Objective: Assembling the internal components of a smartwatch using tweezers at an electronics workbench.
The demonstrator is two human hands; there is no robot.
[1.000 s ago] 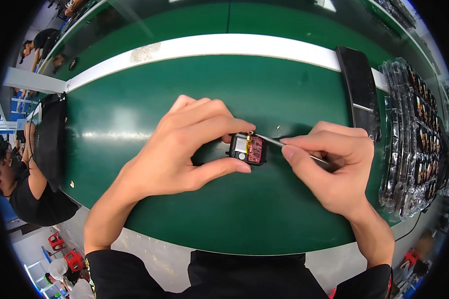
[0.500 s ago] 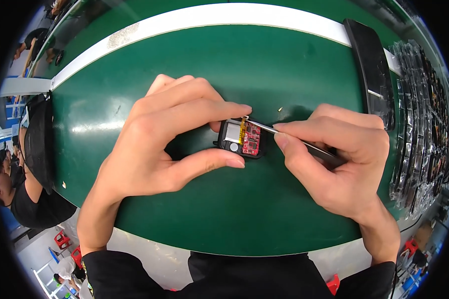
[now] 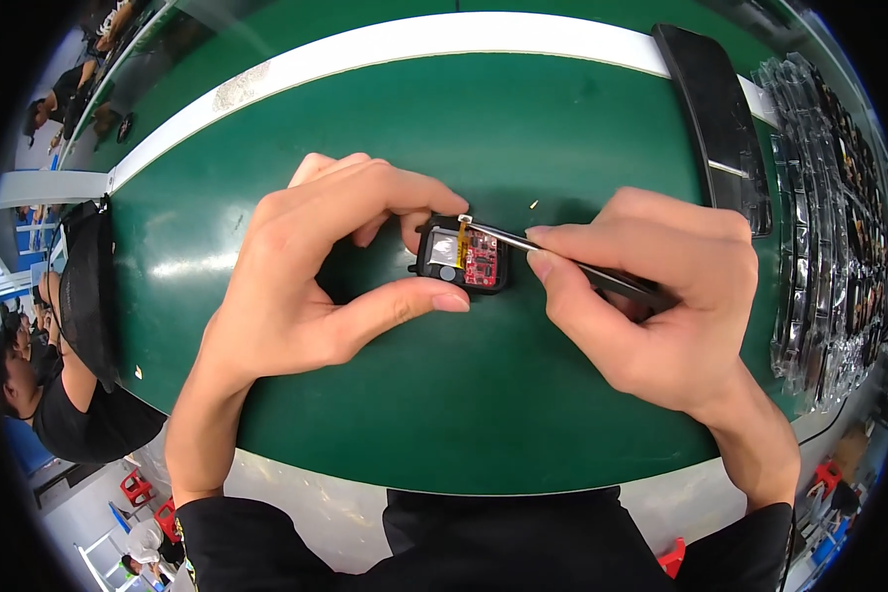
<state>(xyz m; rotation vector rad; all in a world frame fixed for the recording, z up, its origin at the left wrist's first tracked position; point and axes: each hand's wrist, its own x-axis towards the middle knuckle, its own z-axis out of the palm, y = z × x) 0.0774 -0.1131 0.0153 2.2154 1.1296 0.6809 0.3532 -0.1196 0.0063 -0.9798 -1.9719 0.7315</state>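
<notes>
Both hands pinching: left hand [image 3: 306, 266] grips black module [image 3: 461, 257]; right hand [image 3: 651, 296] grips tweezers [image 3: 562, 259].

Green work surface [image 3: 562, 128] with a white stripe [image 3: 414, 44], small open black device [image 3: 461, 257] resting on it, black tray [image 3: 715, 118] at right, clear plastic trays [image 3: 829, 207] beside it

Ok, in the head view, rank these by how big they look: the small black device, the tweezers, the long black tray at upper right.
1. Long black tray, clearly largest.
2. Tweezers, partly hidden inside the right hand, so their full length is unsure.
3. Small black device, pinched by the left hand, looks smallest.
</notes>
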